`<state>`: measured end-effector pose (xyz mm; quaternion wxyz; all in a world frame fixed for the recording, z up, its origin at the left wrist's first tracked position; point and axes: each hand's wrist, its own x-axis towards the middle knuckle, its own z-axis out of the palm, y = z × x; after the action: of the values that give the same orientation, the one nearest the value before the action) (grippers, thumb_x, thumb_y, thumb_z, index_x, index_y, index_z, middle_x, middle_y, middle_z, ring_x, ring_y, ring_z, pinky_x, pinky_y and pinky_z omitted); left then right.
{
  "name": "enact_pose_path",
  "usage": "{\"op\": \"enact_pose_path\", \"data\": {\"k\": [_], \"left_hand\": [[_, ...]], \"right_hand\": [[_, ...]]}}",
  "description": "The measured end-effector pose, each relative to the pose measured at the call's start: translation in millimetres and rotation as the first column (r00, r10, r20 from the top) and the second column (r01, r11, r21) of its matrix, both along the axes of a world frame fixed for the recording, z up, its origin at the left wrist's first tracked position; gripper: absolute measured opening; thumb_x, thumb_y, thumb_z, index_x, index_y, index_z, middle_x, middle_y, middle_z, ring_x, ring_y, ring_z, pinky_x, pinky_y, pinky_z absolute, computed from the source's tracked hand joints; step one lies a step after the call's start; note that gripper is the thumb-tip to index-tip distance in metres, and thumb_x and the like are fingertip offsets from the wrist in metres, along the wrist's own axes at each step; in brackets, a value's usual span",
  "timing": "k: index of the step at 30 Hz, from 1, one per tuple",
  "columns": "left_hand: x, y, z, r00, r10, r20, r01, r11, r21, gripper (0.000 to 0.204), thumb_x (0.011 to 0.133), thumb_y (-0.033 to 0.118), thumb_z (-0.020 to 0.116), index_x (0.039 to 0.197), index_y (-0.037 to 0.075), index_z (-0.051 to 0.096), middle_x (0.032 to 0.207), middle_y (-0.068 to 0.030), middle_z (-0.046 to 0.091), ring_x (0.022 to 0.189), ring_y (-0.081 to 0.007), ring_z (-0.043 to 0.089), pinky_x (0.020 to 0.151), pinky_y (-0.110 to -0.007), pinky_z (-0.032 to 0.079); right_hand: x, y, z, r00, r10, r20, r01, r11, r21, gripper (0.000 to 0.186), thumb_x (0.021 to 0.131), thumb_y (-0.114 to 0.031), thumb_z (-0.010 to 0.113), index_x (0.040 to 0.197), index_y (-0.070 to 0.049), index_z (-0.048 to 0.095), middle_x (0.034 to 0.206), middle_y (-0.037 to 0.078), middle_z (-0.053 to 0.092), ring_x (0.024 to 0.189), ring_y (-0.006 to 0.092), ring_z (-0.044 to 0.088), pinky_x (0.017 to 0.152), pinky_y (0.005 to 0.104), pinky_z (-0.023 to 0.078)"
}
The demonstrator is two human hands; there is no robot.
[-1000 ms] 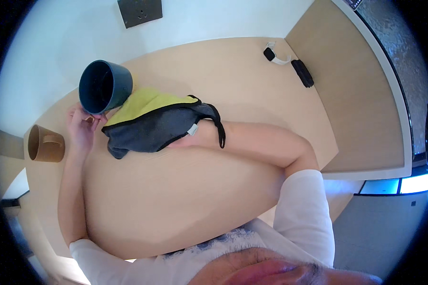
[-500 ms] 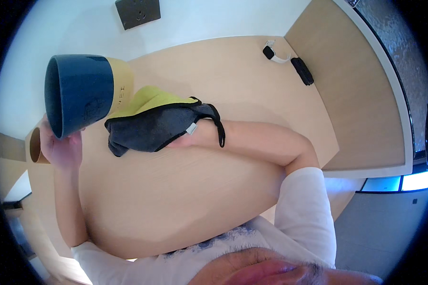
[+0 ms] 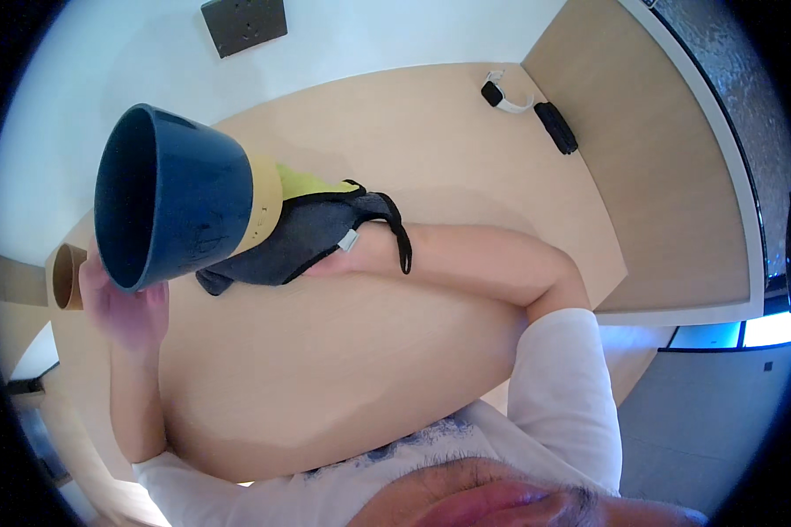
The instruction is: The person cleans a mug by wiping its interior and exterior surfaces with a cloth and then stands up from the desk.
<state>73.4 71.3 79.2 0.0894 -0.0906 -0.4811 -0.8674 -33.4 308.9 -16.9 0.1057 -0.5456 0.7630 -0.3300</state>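
Note:
My left hand [image 3: 127,312] grips the rim of a dark blue cup-shaped container [image 3: 198,202] with a pale yellow band at its base end. The container is tipped on its side in the air, its open mouth toward the left. Draped over my right hand [image 3: 330,263] is a cloth [image 3: 303,233], grey on one face and yellow-green on the other, with black edging and a hanging loop. That hand is closed under the cloth beside the container's yellow end; most of its fingers are hidden.
A brown cylindrical cup [image 3: 68,277] stands at the table's left, behind my left hand. Toward the far right lie a white-strapped watch [image 3: 504,95] and a black case [image 3: 555,127], near a wooden side panel [image 3: 650,167]. A dark socket plate [image 3: 244,25] is on the wall.
The blue container has shifted right and turned so more of its inside shows, and its yellow end now overlaps the cloth. My left hand moved with it; the right arm stays nearly still.

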Motion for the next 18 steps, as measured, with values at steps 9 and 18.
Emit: {"op": "enact_pose_path", "data": {"k": [9, 18], "left_hand": [[6, -4, -2, 0.999, -0.04, -0.014, 0.039, 0.997, -0.068, 0.028, 0.092, 0.025, 0.041, 0.104, 0.003, 0.054, 0.075, -0.0033, 0.052, 0.06, -0.009, 0.048, 0.05, -0.019, 0.041], [8, 18, -1, 0.973, 0.229, 0.037, -0.221, 0.963, -0.156, 0.032, 0.097, 0.032, 0.034, 0.094, 0.007, 0.054, 0.065, -0.0032, 0.048, 0.055, -0.0151, 0.046, 0.061, -0.031, 0.043]], "right_hand": [[10, -1, 37, 0.886, 0.132, 0.444, -0.034, 0.974, -0.222, 0.037, 0.094, -0.027, 0.048, 0.125, -0.006, 0.051, 0.13, 0.012, 0.053, 0.116, 0.0253, 0.053, 0.1, 0.0349, 0.042], [11, -1, 39, 0.818, 0.122, 0.563, -0.035, 0.986, -0.163, 0.036, 0.099, -0.022, 0.039, 0.13, -0.006, 0.045, 0.136, 0.007, 0.048, 0.123, 0.0202, 0.048, 0.106, 0.0329, 0.037]]}}
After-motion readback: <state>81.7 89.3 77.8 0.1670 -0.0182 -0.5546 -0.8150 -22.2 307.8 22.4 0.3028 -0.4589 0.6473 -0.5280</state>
